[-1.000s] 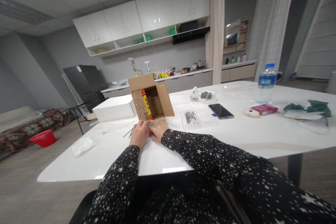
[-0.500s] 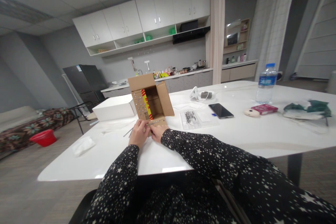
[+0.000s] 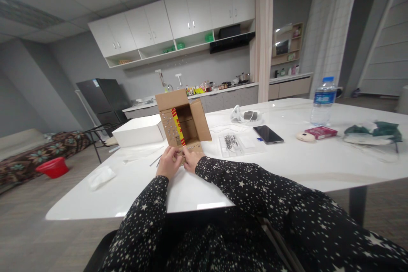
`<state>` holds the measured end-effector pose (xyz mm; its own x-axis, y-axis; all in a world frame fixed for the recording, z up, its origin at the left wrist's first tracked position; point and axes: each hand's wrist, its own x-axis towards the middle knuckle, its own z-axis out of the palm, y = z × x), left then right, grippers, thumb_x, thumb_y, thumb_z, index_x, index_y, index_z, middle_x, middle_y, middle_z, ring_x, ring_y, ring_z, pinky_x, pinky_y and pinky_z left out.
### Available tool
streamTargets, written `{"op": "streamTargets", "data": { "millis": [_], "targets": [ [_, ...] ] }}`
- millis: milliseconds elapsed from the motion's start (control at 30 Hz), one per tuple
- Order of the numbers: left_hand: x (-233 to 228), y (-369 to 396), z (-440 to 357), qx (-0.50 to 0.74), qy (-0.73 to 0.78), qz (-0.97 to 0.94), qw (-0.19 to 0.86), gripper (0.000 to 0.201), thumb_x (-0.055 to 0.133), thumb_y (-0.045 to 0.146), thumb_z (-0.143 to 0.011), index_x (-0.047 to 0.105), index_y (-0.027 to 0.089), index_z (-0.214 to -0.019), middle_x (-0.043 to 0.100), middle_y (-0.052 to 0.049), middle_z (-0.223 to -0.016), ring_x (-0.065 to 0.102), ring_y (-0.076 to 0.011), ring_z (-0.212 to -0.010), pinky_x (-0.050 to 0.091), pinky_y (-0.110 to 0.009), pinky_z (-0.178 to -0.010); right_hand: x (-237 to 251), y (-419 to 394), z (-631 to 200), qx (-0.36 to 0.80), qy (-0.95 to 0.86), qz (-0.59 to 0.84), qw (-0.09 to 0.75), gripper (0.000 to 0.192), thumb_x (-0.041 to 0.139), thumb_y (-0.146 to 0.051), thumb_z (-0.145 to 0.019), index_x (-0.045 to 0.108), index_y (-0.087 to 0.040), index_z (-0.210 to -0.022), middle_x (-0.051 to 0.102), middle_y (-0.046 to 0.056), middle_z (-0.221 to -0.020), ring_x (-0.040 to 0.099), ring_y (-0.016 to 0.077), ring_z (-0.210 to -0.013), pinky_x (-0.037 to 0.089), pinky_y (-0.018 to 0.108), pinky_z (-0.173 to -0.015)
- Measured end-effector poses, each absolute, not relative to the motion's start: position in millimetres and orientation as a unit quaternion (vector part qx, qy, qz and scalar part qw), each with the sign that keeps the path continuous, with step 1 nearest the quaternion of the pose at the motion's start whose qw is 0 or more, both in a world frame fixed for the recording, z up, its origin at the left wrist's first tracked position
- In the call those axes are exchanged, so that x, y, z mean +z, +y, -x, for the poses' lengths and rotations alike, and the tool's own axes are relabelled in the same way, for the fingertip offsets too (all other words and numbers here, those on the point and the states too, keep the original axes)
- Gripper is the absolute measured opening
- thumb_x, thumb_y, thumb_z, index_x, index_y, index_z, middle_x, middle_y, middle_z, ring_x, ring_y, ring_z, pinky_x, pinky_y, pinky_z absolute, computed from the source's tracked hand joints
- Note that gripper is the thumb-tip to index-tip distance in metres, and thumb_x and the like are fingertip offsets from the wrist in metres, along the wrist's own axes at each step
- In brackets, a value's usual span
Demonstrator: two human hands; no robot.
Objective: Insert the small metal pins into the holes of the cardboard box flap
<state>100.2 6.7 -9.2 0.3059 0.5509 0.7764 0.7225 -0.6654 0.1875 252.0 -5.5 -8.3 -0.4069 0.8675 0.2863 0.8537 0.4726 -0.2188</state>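
Both hands are pinching the near bottom flap (image 3: 190, 148) of an open cardboard box (image 3: 182, 120), fingers closed on its front edge. The left hand (image 3: 168, 161) is gripping the flap's left end, and the right hand (image 3: 191, 160) is holding it just beside, so the two hands are almost touching. Whether anything small is sitting between the fingertips is too fine to tell.

The cardboard box is lying on its side on the white table (image 3: 223, 178), its open mouth facing the person, with one flap sticking up, one angling out to the right and the held one lying forward on the tabletop. A red and yellow strip is running down the inside of its left wall, and rows of small pale dots are showing on that wall and on the held flap.

A white box (image 3: 138, 131) is sitting just left of the cardboard box. A clear bag of small dark parts (image 3: 232, 142) is lying to the right, with a dark phone (image 3: 268, 134) beyond it. Farther right, a water bottle (image 3: 323, 101) is standing upright, a red pack (image 3: 320, 132) is lying near it, and a green cloth (image 3: 372, 132) is resting by the table's edge. A crumpled white tissue (image 3: 101, 177) is lying at the left corner.
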Motion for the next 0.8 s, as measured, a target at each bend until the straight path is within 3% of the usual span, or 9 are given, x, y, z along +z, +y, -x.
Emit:
{"op": "streamTargets", "data": {
  "millis": [333, 800],
  "targets": [
    [-10.5, 6.3, -101.9, -0.367, -0.417, 0.830, 0.042, 0.010, 0.046, 0.014, -0.070, 0.052, 0.019, -0.075, 0.049, 0.000, -0.074, 0.048, -0.0120, -0.066, 0.042, -0.026, -0.064, -11.8, -2.3, -251.8, 0.003, -0.847, 0.501, 0.180, 0.036, 0.039, -0.035, -0.081, 0.044, -0.020, -0.113, 0.066, 0.012, -0.096, 0.063, 0.0272, -0.084, 0.047, 0.038, -0.069],
    [-10.8, 7.4, -101.1, -0.315, -0.439, 0.839, 0.064, 0.010, 0.045, 0.016, -0.071, 0.051, 0.020, -0.078, 0.052, -0.002, -0.078, 0.052, -0.0144, -0.071, 0.043, -0.028, -0.068, -11.2, -2.7, -250.8, -0.014, -0.848, 0.499, 0.176, 0.035, 0.040, -0.033, -0.080, 0.053, -0.019, -0.110, 0.067, 0.011, -0.095, 0.064, 0.0271, -0.083, 0.049, 0.038, -0.069]
  ]
}}
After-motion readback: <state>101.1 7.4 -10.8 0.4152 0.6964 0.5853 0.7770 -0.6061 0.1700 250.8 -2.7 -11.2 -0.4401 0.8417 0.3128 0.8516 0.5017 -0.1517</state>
